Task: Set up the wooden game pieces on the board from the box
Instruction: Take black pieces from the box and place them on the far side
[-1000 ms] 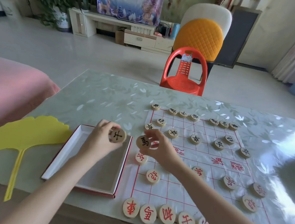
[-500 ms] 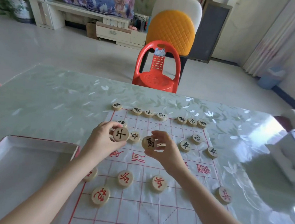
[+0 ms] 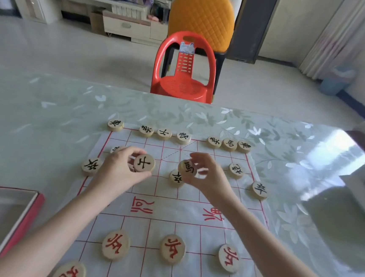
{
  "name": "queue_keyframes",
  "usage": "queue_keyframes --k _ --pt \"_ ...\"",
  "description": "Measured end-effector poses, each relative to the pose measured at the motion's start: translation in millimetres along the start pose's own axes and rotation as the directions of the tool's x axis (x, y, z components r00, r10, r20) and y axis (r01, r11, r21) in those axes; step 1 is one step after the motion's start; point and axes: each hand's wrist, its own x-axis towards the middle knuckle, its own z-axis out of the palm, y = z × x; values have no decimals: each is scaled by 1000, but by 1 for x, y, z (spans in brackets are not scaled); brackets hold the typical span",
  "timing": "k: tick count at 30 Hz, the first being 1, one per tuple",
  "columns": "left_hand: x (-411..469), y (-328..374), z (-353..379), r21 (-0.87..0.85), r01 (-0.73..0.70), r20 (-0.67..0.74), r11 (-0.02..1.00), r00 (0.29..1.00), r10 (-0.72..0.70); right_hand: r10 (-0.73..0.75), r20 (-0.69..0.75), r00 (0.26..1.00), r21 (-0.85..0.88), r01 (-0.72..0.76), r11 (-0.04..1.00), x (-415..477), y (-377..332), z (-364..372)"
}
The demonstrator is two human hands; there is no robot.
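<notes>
The left hand (image 3: 119,170) is reaching out over the far half of the board (image 3: 170,212). It is pinching a round black-marked piece (image 3: 144,163) between thumb and fingers. The right hand (image 3: 204,175) is reaching out beside it, pinching a second black-marked piece (image 3: 187,167) with its fingertips. A row of black pieces (image 3: 164,134) is sitting along the far edge, and the hands are hiding parts of others. Red pieces (image 3: 172,249) are sitting nearer. The box (image 3: 4,217) is lying at the left on the table (image 3: 47,109). A red chair (image 3: 184,72) is standing behind.
</notes>
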Motion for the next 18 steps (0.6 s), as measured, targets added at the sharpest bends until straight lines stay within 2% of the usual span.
queue_keyframes --k 7,18 --pt "10 -16 -19 -28 34 -59 999 998 -36 -113 22 993 -54 114 992 90 -42 60" --pt "15 -44 -42 -58 52 -83 997 995 -57 -132 -22 991 -416 111 902 168 -54 141"
